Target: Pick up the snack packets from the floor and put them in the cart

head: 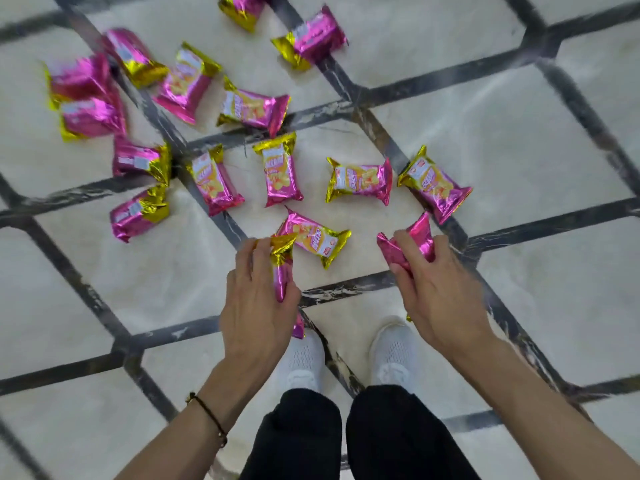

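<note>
Pink-and-gold foil snack packets (277, 168), more than a dozen, lie loose on the floor (519, 150), and two more are in hand. Cart: not in view.

Step in hand: gathering, one packet per hand.
- The left hand (258, 292) has its fingers curled round a gold-tipped packet (282, 258), gold end uppermost. A pink corner shows below the palm; whether it belongs to the same packet cannot be told.
- The right hand (436, 289) grips a crumpled packet (415, 240), pink side out, pinched between thumb and fingers.

Handling notes (judgement):
- The wrappers look air-filled and slippery, so a grip across the puffed middle or on a crimped end should hold better than a fingertip pinch on the flat face.
- Squeezing hard risks bursting a seal.
- The nearest packet (313, 237) lies just beside the left hand and between the two hands. It could be taken next if a hand has room, otherwise after a trip to the cart.
- Working from the near ones outward saves reaching over the rest.

Appearance:
- Small pillow packs in magenta foil with a gold crimped end.
- Fronts show a yellow-orange panel with snack imagery and white lettering too small to read.
- Backs are plain pink with a pale label.
- Several on the far left are blurred.
- They are scattered face-up and face-down across pale marble tiles with dark borders, ahead of a pair of white shoes (304, 362).
</note>
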